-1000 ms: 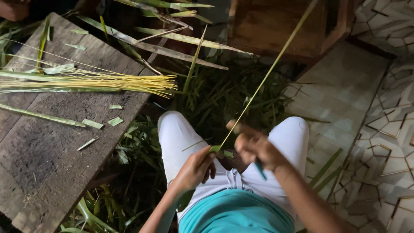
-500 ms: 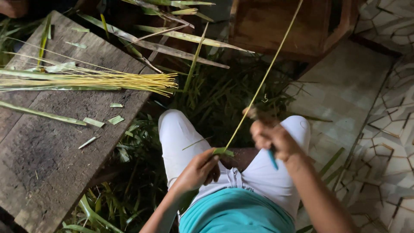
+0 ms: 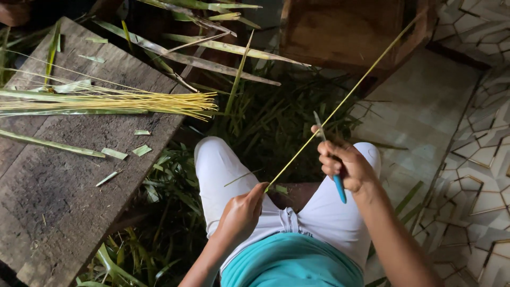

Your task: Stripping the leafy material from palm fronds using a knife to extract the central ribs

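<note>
The left hand [image 3: 241, 212] pinches the lower end of a thin yellow leaf rib [image 3: 340, 103]. The right hand [image 3: 345, 165] has its grip closed on a blue-handled knife [image 3: 332, 159], blade against the rib. A bundle of ribs [image 3: 133, 101] overhangs the tabletop [image 3: 58, 180] edge, well apart.

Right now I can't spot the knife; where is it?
In the head view, right of centre: the knife is gripped in the right hand above the right knee, its blade against the long stem.
</note>
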